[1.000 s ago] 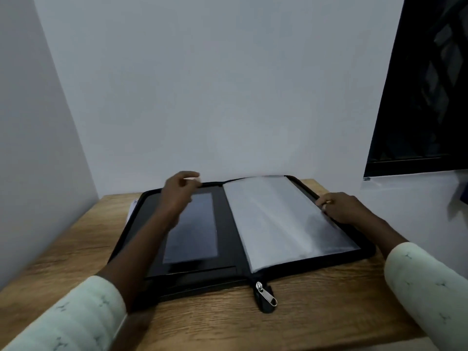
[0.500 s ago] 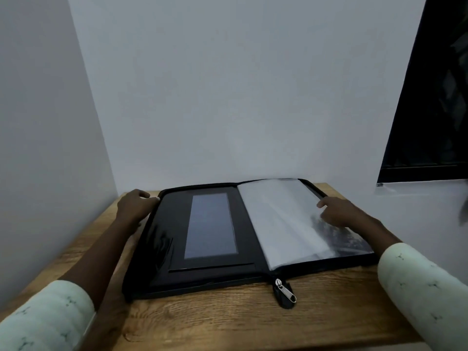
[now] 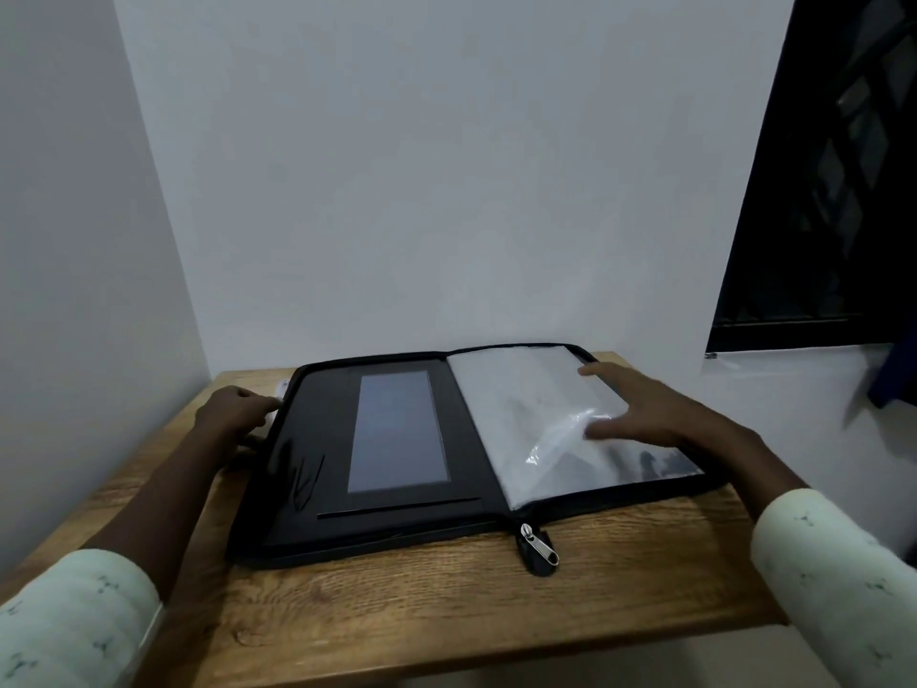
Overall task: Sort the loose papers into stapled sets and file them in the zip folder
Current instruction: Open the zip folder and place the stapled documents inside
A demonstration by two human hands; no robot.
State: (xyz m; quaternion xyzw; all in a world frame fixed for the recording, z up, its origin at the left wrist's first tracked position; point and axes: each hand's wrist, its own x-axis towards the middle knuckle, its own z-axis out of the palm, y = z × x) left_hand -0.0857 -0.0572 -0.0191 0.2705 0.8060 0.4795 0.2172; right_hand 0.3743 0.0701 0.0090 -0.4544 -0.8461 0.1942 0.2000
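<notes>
- Pressing spread right hand (image 3: 640, 414), gripping nothing, flat on clear sleeves (image 3: 541, 414) of open zip folder (image 3: 382, 533).
- Curling left hand (image 3: 238, 414) round folder's edge; steadying advised.

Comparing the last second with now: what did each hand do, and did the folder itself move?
The left hand left the open cover and went out to the zip folder's far left edge, where a bit of white paper peeks out; whether it grips anything is unclear. The right hand slid from the right edge onto the clear plastic sleeves, fingers spread. The folder stayed open and flat on the wooden table, zipper pull in front.
</notes>
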